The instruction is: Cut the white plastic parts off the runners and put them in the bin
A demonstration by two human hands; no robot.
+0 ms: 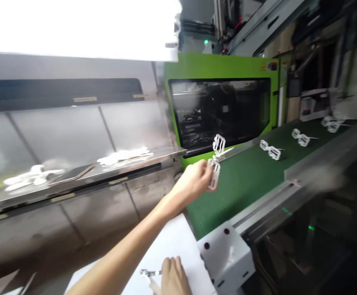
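My left hand (pixel 196 178) reaches out over the near end of a green conveyor belt (pixel 236 184). Its fingers are pinched on a white moulded plastic part (pixel 214 168), two slotted frames joined by a thin sprue, held upright. Low in the view, my right hand (pixel 175 276) rests over a white tabletop (pixel 178 237). Its fingers curl round what looks like a pair of nippers (pixel 149 273), with a metal head and a pale handle; the grip is partly hidden. Further up the belt lie more white plastic parts (pixel 270 150), spaced apart.
Behind the belt stands a green-framed machine with a dark window (pixel 221 110). White gloves (pixel 33 177) and a flat white glove or cloth (pixel 124 155) lie on a metal ledge (pixel 82 176) at left. A metal rail (pixel 267 209) and a white box-shaped end housing (pixel 227 256) border the belt.
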